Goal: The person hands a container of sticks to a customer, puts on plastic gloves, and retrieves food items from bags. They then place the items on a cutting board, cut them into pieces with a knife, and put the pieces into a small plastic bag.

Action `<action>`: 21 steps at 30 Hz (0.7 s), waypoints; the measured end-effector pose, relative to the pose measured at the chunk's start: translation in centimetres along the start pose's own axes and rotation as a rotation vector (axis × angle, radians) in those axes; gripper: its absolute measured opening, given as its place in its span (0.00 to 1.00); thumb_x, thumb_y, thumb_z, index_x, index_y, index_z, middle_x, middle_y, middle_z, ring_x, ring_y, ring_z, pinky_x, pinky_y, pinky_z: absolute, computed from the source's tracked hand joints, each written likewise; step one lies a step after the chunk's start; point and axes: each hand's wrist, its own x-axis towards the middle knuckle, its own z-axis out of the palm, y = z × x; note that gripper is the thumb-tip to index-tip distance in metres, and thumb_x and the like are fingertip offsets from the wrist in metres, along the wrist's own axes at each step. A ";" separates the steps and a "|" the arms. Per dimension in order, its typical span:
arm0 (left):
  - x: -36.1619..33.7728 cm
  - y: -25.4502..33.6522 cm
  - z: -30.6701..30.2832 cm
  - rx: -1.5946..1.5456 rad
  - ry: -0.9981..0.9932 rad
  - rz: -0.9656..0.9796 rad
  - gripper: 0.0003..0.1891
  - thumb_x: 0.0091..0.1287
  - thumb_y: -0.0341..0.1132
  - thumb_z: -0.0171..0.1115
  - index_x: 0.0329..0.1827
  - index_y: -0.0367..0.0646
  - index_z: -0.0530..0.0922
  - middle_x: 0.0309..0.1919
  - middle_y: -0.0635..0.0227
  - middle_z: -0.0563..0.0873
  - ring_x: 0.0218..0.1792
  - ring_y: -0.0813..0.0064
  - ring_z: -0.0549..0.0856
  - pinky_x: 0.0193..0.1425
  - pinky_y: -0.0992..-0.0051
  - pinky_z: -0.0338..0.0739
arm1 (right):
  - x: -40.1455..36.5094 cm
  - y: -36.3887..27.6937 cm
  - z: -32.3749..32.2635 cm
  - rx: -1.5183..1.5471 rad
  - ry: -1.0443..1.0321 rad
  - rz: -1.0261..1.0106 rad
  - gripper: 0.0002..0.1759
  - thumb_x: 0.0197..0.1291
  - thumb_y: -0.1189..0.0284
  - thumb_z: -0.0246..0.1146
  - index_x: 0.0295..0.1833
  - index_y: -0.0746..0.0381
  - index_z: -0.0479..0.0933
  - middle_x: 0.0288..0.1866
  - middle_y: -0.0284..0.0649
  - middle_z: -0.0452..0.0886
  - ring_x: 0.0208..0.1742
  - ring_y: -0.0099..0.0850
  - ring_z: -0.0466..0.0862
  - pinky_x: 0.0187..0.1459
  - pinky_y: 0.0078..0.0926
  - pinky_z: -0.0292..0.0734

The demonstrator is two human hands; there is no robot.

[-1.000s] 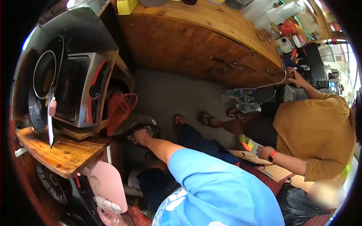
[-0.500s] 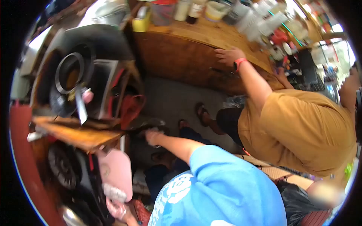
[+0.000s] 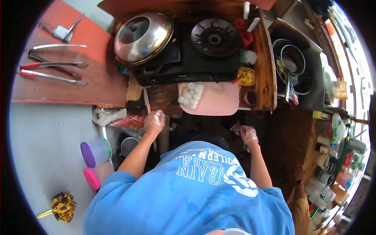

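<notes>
My left hand (image 3: 155, 122), in a clear plastic glove, has its fingers curled beside a red plastic bag (image 3: 132, 122). Whatever it grips is hidden. Just above it lies a knife (image 3: 147, 101) with a pale handle. My right hand (image 3: 249, 137), gloved too, is closed low in front of the counter, with a bit of clear plastic (image 3: 236, 127) by its fingers; I cannot make out what it holds. Between and beyond the hands, a pink cutting board (image 3: 221, 102) carries a cluster of white round lumps (image 3: 190, 95).
Behind the board stands a black gas stove (image 3: 184, 74) bearing a metal domed pan (image 3: 145, 37). Tongs (image 3: 55, 73) lie on the red table (image 3: 78, 92) at left. A blackened wok (image 3: 290, 66) is at right. A co-worker's arm (image 3: 299, 194) shows at lower right, near jars and cups.
The view has swung from the right side round to face the stove and pink board. My right hand, stretched out rightward before, is now nearer my body. The co-worker is mostly out of view.
</notes>
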 end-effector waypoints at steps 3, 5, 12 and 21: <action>1.8 -4.4 1.4 0.102 0.196 -0.147 0.18 0.66 0.41 0.65 0.53 0.39 0.82 0.42 0.48 0.87 0.48 0.47 0.86 0.54 0.54 0.80 | 1.7 -4.8 1.0 -0.072 -0.275 -0.158 0.12 0.62 0.67 0.63 0.46 0.61 0.86 0.44 0.53 0.87 0.49 0.52 0.85 0.55 0.44 0.81; 3.1 -6.0 2.2 0.128 0.164 -0.196 0.20 0.66 0.41 0.65 0.57 0.39 0.81 0.43 0.46 0.87 0.49 0.46 0.85 0.56 0.54 0.79 | 3.2 -8.0 2.0 -0.049 -0.256 -0.174 0.13 0.62 0.64 0.64 0.45 0.60 0.86 0.43 0.52 0.87 0.51 0.51 0.84 0.57 0.44 0.79; 4.3 -9.9 6.4 -0.024 0.067 -0.250 0.20 0.66 0.35 0.62 0.58 0.33 0.78 0.42 0.46 0.87 0.47 0.45 0.86 0.53 0.54 0.81 | 13.5 -13.7 10.3 -0.356 0.192 -0.212 0.21 0.64 0.60 0.61 0.59 0.58 0.79 0.64 0.47 0.80 0.61 0.46 0.80 0.64 0.41 0.75; -1.1 -2.2 3.5 -0.307 -0.015 -0.095 0.17 0.75 0.44 0.58 0.36 0.39 0.80 0.24 0.46 0.82 0.30 0.43 0.84 0.36 0.50 0.76 | 15.3 -15.8 6.4 -0.502 -0.164 -0.078 0.25 0.56 0.60 0.68 0.61 0.53 0.79 0.59 0.45 0.81 0.64 0.42 0.79 0.67 0.41 0.72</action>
